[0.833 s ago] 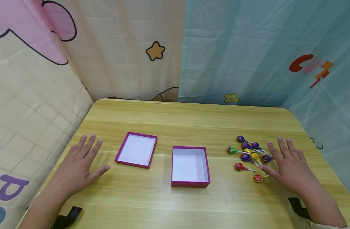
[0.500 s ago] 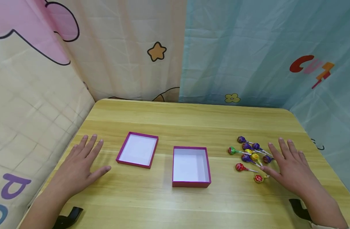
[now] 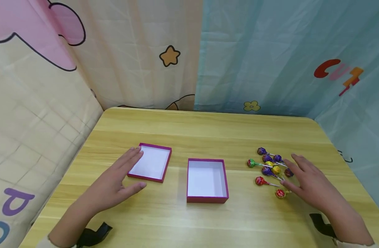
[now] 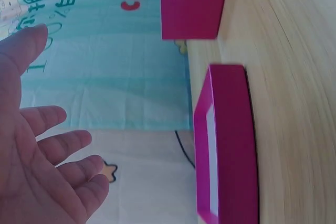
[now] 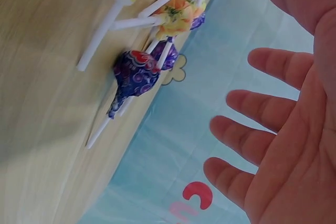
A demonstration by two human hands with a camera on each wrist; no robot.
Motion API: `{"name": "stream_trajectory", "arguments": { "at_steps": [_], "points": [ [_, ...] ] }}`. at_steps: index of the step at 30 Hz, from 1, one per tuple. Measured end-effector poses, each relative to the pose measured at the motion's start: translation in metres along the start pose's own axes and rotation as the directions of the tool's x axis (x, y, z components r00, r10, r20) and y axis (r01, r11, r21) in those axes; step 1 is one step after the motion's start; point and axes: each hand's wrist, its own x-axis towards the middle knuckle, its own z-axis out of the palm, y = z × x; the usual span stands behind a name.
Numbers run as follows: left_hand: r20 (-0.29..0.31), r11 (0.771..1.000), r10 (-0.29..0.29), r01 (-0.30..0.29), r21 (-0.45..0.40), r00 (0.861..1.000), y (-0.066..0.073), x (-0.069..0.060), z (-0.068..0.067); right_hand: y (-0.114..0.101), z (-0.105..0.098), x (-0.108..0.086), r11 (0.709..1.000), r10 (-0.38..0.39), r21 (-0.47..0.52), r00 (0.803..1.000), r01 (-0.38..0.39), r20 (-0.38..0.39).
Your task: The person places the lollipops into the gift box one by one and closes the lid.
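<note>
My left hand (image 3: 115, 186) hovers at the left edge of a shallow magenta box lid (image 3: 150, 162), which lies with its white inside up. Its fingers are extended and hold nothing; in the left wrist view they are apart from the lid (image 4: 233, 145). Right of the lid stands a square magenta box (image 3: 207, 199), open at the top, with a white inside. On the right, my right hand (image 3: 313, 186) is over the near side of a pile of lollipops (image 3: 267, 170), fingers spread and relaxed. In the right wrist view a purple-wrapped lollipop (image 5: 136, 72) lies apart from the fingers.
A red lollipop (image 3: 260, 181) and a red-and-yellow one (image 3: 280, 193) lie on the near side of the pile, a green one (image 3: 250, 163) at its left. The wooden table (image 3: 205, 134) meets a printed curtain (image 3: 139, 69) at the back and both sides.
My left hand has moved right, from beside the lid to its left edge. My right hand has turned a little, its fingers drawing inward towards the lollipops. The box, lid and lollipops stay put.
</note>
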Motion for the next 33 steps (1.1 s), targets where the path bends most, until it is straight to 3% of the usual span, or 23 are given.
{"name": "stream_trajectory", "arguments": {
  "at_steps": [5, 13, 22, 33],
  "points": [
    [0.063, 0.992, -0.007, 0.015, -0.123, 0.998, 0.014, 0.013, 0.010, -0.007, -0.004, 0.005, 1.000, -0.012, -0.002, 1.000, 0.012, 0.027],
    [0.096, 0.983, 0.015, 0.002, -0.181, 0.995, 0.033, 0.030, 0.033, -0.017, -0.013, 0.013, 0.999, 0.024, 0.030, 0.984, -0.030, 0.174],
    [0.110, 0.981, 0.006, 0.015, -0.195, 0.994, 0.042, 0.039, 0.044, -0.023, -0.013, 0.019, 0.999, 0.008, 0.048, 0.982, -0.018, 0.191],
    [0.216, 0.962, -0.044, 0.099, -0.255, 0.975, 0.050, 0.055, 0.056, -0.030, -0.009, 0.027, 0.999, -0.005, 0.052, 0.977, -0.007, 0.215]
  ]
}}
